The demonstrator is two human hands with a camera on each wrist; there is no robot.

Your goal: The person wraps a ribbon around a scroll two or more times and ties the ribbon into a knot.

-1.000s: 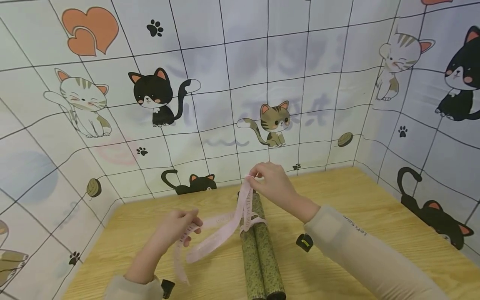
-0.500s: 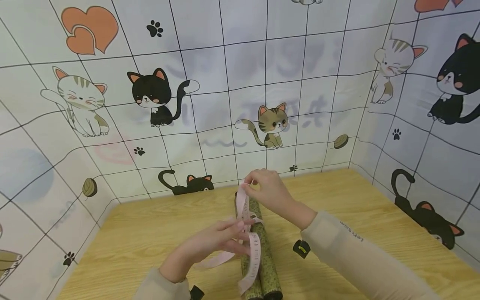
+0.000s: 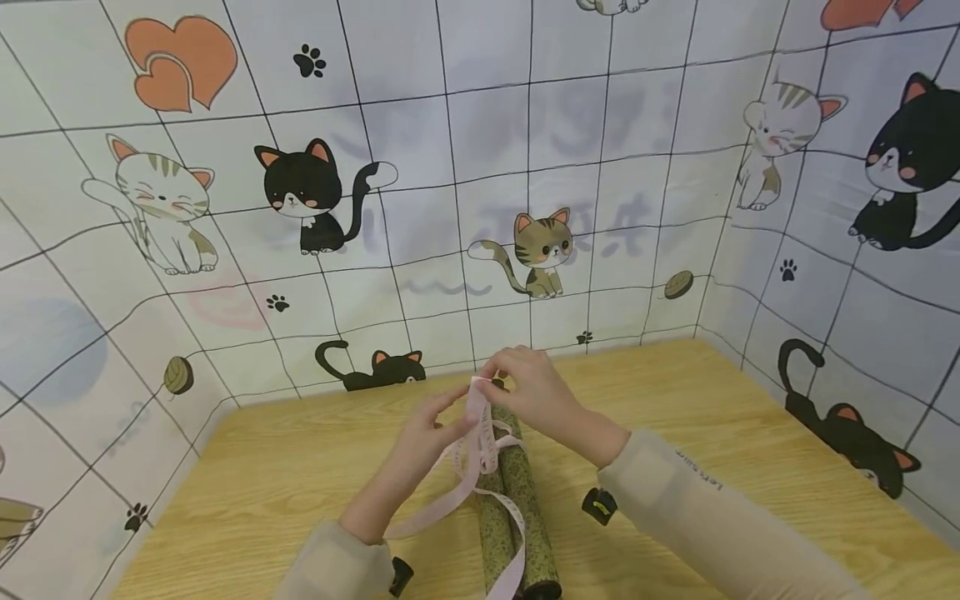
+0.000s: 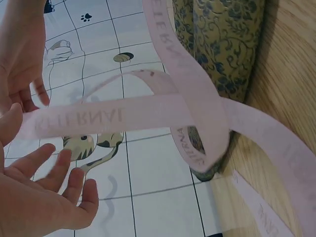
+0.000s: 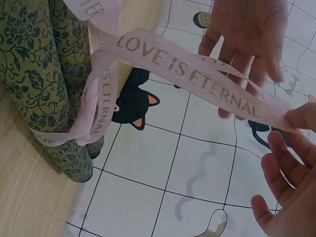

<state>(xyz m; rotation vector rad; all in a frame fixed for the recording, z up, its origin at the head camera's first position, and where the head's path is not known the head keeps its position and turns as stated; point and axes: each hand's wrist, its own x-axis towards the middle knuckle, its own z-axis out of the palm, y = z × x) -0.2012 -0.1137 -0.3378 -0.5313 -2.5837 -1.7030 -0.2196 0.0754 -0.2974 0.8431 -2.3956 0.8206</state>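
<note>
Two patterned rolls (image 3: pixel 536 533) with dark ends lie side by side on the table. A pink ribbon (image 5: pixel 187 74) lettered "LOVE IS ETERNAL" is tied around them. My right hand (image 3: pixel 536 400) pinches a raised loop of ribbon between thumb and index finger, above the far end of the rolls. My left hand (image 3: pixel 420 437) is beside that loop, its thumb overlapping the ribbon. In the right wrist view the left hand (image 5: pixel 247 39) appears with fingers fairly straight behind the ribbon. Loose lengths of ribbon hang over the rolls and towards the left.
The wooden table (image 3: pixel 300 492) meets a cat-print grid wall covering (image 3: pixel 420 192) at the back. Small black pieces, one with a yellow mark (image 3: pixel 600 506), show close to each sleeve.
The left hand held a ribbon tail at left, brought it across the rolls, and let it hang. It is now up near the loop. The right hand keeps pinching, slightly lower and further left.
</note>
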